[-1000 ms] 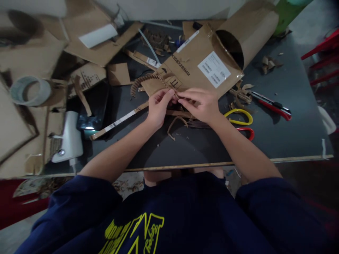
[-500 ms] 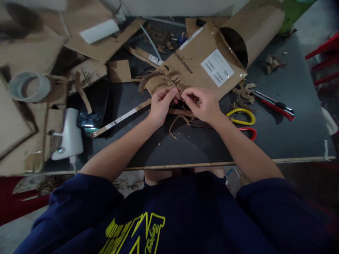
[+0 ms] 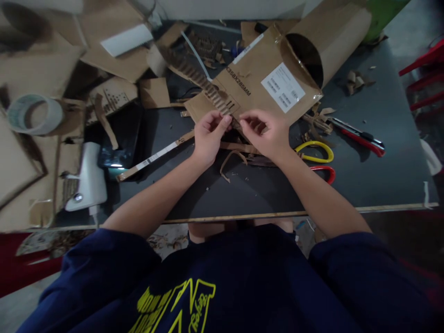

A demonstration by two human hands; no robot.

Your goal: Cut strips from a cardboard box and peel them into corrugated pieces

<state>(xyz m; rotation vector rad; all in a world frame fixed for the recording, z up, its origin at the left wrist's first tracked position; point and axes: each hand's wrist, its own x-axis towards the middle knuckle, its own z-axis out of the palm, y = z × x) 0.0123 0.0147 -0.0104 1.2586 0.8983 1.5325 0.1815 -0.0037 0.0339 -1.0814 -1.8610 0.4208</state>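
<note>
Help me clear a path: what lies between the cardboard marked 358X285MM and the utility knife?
In the head view, cardboard scraps lie between that cardboard and the utility knife.

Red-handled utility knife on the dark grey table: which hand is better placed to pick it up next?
Right, probably: the right hand is nearer the utility knife, while the left hand is farther off, pinching the corrugated brown cardboard strip.

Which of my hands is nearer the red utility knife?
Right. Your right hand sits left of the utility knife, not touching it; your left hand, holding the corrugated strip, is farther left.
</note>
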